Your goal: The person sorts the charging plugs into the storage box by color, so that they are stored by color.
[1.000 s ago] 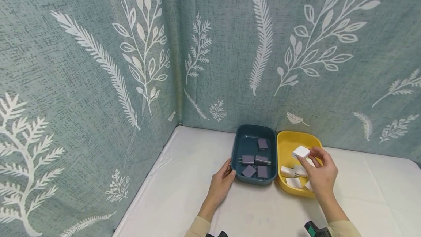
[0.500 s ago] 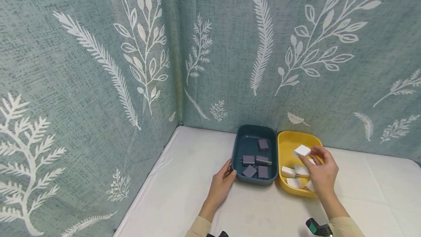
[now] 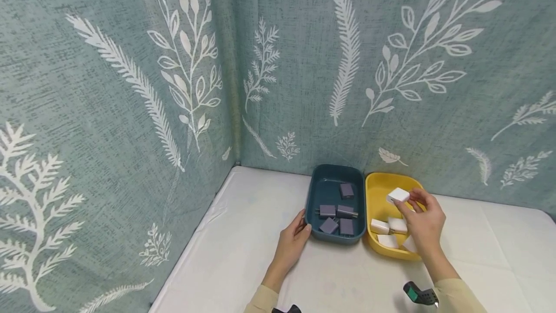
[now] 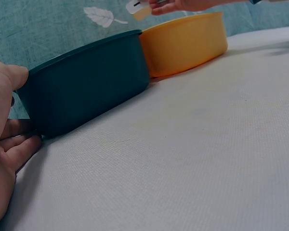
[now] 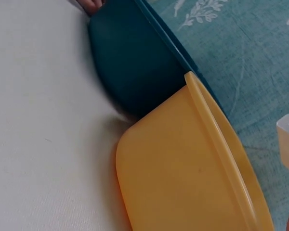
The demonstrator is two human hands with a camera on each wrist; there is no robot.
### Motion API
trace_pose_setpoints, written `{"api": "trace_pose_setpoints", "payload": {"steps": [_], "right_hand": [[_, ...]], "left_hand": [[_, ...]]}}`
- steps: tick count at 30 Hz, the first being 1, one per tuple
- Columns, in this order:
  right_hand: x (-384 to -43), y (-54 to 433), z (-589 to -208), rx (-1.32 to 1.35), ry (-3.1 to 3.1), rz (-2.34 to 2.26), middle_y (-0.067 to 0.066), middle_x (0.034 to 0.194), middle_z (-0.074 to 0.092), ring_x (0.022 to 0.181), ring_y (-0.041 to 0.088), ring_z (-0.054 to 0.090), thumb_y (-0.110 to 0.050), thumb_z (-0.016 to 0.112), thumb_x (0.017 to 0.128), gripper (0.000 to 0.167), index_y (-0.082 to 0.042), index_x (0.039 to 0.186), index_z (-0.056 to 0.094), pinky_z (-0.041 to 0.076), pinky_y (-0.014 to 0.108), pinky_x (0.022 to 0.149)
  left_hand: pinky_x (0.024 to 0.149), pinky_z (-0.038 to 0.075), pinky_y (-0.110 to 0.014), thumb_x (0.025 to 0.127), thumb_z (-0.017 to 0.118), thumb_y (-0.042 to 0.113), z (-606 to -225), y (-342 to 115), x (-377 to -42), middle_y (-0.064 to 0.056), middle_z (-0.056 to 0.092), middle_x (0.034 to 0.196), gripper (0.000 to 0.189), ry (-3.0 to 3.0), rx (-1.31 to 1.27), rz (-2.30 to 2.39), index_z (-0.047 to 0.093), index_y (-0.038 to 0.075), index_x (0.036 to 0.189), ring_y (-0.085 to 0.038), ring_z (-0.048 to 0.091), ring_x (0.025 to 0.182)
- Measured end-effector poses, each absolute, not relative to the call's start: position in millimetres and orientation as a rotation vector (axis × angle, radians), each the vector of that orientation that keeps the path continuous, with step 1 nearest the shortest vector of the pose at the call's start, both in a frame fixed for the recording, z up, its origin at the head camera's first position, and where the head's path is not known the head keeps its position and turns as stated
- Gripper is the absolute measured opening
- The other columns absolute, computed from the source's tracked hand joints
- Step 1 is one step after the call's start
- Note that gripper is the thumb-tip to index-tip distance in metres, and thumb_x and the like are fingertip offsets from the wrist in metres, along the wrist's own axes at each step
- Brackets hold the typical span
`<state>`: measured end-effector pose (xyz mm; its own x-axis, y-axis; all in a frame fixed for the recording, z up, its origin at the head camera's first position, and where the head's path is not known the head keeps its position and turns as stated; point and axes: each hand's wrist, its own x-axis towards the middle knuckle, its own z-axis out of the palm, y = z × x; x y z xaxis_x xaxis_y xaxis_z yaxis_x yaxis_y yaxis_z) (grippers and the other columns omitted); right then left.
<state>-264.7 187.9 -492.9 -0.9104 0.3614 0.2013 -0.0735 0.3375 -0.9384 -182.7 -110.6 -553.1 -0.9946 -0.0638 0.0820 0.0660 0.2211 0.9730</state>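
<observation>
A white charger (image 3: pixel 397 195), pinched between thumb and fingers of my right hand (image 3: pixel 425 223), is raised over the yellow bin (image 3: pixel 388 182). Its port end shows in the right wrist view, where the charger (image 5: pixel 288 144) is partly cut off by the frame edge. Several white chargers (image 3: pixel 387 241) lie in that bin, some partly hidden under the right hand. My left hand (image 3: pixel 292 244) holds the near left corner of the dark blue bin (image 3: pixel 326 173), its thumb at the rim and the fingers along the outer wall. Several dark purple chargers (image 3: pixel 346 227) lie inside the blue bin.
The two bins stand side by side, nearly touching, on a white cloth-covered table (image 3: pixel 347 279). Behind them hangs a teal curtain (image 3: pixel 299 86) with white leaf prints, and it turns along the table's left side. A black wrist device (image 3: pixel 419 294) is by the right sleeve.
My right hand has turned and lifted the white charger slightly over the yellow bin. The left hand and both bins stay where they were.
</observation>
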Motion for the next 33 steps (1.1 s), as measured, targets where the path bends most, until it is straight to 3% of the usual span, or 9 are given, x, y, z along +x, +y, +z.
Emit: {"api": "trace_pose_setpoints", "payload": {"steps": [9, 15, 21, 28, 33], "right_hand": [[-270.3, 186.6, -488.6, -0.271, -2.243, 1.629, 0.002, 0.114, 0.057, 0.105, 0.006, 0.054, -0.014, 0.08, 0.08, 0.057, 0.0, 0.13, 0.056, 0.052, 0.01, 0.093], [-272.8, 184.3, -484.4, -0.305, -2.234, 1.67, -0.001, 0.113, 0.057, 0.107, 0.008, 0.053, -0.015, 0.079, 0.081, 0.057, -0.002, 0.131, 0.055, 0.05, 0.007, 0.092], [-272.3, 184.3, -489.5, -0.29, -2.194, 1.724, -0.008, 0.108, 0.055, 0.103, 0.002, 0.052, -0.012, 0.08, 0.08, 0.056, -0.001, 0.129, 0.056, 0.05, 0.004, 0.089], [-272.9, 187.2, -491.1, -0.204, -2.196, 1.694, -0.003, 0.114, 0.056, 0.104, 0.0, 0.052, -0.016, 0.075, 0.085, 0.048, 0.0, 0.127, 0.057, 0.049, 0.004, 0.091], [-271.0, 187.6, -493.0, -0.249, -2.288, 1.545, 0.0, 0.115, 0.057, 0.107, 0.007, 0.054, -0.023, 0.07, 0.09, 0.039, -0.004, 0.123, 0.06, 0.053, 0.014, 0.094]], "left_hand": [[0.108, 0.045, -0.036, 0.101, 0.053, 0.019, -526.4, -109.2, -171.9, -0.024, 0.052, 0.141, 0.053, -2.392, 0.008, -1.915, 0.037, 0.003, 0.149, -0.034, 0.051, 0.132], [0.108, 0.045, -0.036, 0.101, 0.053, 0.02, -529.9, -108.6, -172.9, -0.024, 0.053, 0.14, 0.054, -2.389, 0.003, -1.904, 0.037, 0.003, 0.149, -0.033, 0.052, 0.132], [0.108, 0.045, -0.037, 0.101, 0.053, 0.019, -529.9, -107.8, -173.0, -0.024, 0.053, 0.141, 0.054, -2.385, -0.012, -1.895, 0.037, 0.001, 0.148, -0.032, 0.052, 0.132], [0.108, 0.045, -0.038, 0.101, 0.053, 0.02, -529.2, -107.3, -172.8, -0.024, 0.052, 0.141, 0.054, -2.392, -0.01, -1.89, 0.037, 0.001, 0.148, -0.033, 0.052, 0.132], [0.108, 0.045, -0.037, 0.101, 0.053, 0.02, -532.6, -107.4, -174.2, -0.024, 0.051, 0.142, 0.054, -2.389, -0.013, -1.888, 0.038, 0.001, 0.148, -0.032, 0.052, 0.132]]}}
